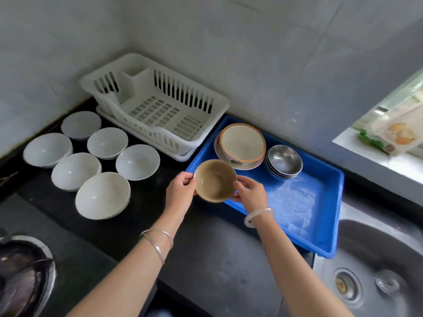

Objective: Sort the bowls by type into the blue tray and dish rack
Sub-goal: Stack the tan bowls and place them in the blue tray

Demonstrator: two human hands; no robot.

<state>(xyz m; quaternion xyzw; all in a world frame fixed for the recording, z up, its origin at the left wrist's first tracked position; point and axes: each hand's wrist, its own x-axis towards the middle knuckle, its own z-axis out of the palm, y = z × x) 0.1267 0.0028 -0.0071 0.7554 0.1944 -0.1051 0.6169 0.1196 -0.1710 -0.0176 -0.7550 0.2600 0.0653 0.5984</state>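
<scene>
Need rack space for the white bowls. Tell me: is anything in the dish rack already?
No. The dish rack shows only its bare slatted floor, while the white bowls sit on the counter beside it.

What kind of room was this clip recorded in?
Most likely a home kitchen: a steel sink set in a dark counter, a white dish rack against tiled walls, and a wok at the left.

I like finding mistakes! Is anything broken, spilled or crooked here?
Nothing looks broken or spilled. One thing is crooked: the cream bowl in the blue tray leans tilted on the dishes under it. The dish rack holds no bowls yet, and both hands hold the brown bowl.
</scene>
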